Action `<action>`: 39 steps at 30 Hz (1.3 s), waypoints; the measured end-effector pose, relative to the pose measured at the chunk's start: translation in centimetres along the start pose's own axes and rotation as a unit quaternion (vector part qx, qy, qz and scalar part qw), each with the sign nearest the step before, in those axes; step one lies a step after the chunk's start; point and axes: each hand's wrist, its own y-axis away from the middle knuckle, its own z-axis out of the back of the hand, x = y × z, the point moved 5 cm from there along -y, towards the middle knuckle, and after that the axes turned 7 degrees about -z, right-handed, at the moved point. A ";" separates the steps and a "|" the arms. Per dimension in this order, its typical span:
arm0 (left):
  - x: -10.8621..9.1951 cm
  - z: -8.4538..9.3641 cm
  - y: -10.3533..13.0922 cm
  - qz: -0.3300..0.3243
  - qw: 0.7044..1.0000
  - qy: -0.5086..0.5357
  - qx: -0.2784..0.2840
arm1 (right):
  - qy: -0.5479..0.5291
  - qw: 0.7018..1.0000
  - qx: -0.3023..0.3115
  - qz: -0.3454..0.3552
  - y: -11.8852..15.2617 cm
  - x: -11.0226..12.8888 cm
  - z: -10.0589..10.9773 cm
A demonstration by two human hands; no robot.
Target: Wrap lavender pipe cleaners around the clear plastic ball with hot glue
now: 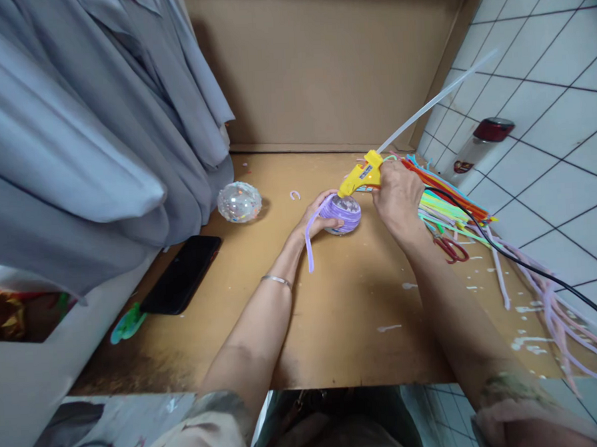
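Within the left hand (309,215) sits a purple-wrapped ball (348,217).

Two hands, two balls, one glue gun
The count comes to two hands, the left (309,215) gripping one purple-wrapped ball (347,219) with one loose purple tail (308,251), the right (400,195) gripping one yellow glue gun (361,175) with one long glue stick (437,99). Left of the left grip are one clear ball (239,202), one pale curl (295,195), one black phone (182,275) and one green object (128,324); on that wrist, one bracelet (276,279). Right of the right grip are one pair of scissors (450,249), one red-lidded container (482,144), one black cord (546,277) and coloured strips (445,209) too overlapped to count.
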 end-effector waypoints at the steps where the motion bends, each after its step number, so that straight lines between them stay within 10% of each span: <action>1: 0.0 0.0 0.0 0.003 1.000 -0.003 0.001 | -0.002 1.000 -0.004 0.001 0.0 -0.1 0.0; 39: 0.0 -0.2 -0.1 0.001 1.000 -0.004 0.017 | -0.029 0.998 -0.050 0.006 -0.5 -0.8 -1.6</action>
